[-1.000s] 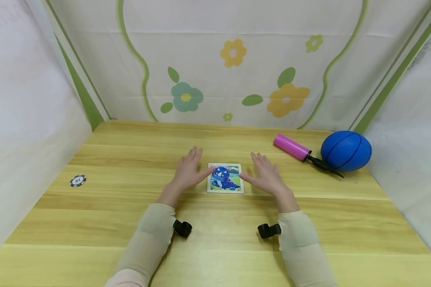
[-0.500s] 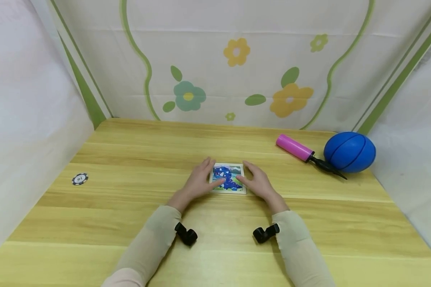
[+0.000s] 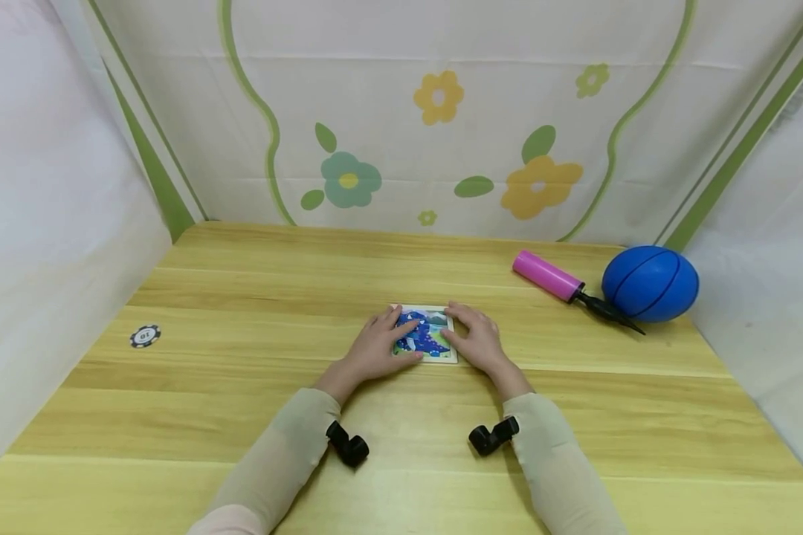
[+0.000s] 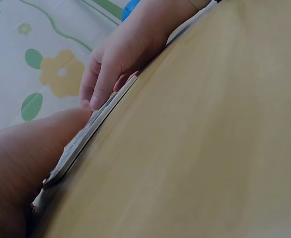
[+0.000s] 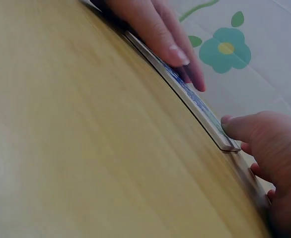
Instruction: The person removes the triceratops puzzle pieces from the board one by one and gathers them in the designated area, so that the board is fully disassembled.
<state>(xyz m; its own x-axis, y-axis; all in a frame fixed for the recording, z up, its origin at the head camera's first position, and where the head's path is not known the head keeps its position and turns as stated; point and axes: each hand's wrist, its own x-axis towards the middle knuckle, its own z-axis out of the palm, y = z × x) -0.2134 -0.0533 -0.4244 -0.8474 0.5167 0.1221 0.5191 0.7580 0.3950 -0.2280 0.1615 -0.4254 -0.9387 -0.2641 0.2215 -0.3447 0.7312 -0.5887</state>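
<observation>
A small square picture puzzle (image 3: 431, 343), pale-rimmed with a blue dinosaur, lies flat on the wooden table between both hands. My left hand (image 3: 375, 351) covers its left side; the fingers reach over the picture and the thumb lies along the near edge. Seen from the right wrist, the left fingers (image 5: 160, 39) are fairly straight over the puzzle's face (image 5: 197, 101). My right hand (image 3: 478, 340) holds the right edge, thumb on top and the other fingers curled at the side. The left wrist view shows the puzzle's thick near edge (image 4: 103, 118) low against the table.
A pink hand pump (image 3: 547, 276) with a black end lies at the back right, against a blue ball (image 3: 650, 284). At the far left is a round chip (image 3: 145, 336). A flower-printed cloth (image 3: 375, 89) hangs behind the table (image 3: 241, 312).
Both hands have come down and inward from above the table onto the puzzle. The left hand then slid farther over the picture, while the right took hold of the right edge.
</observation>
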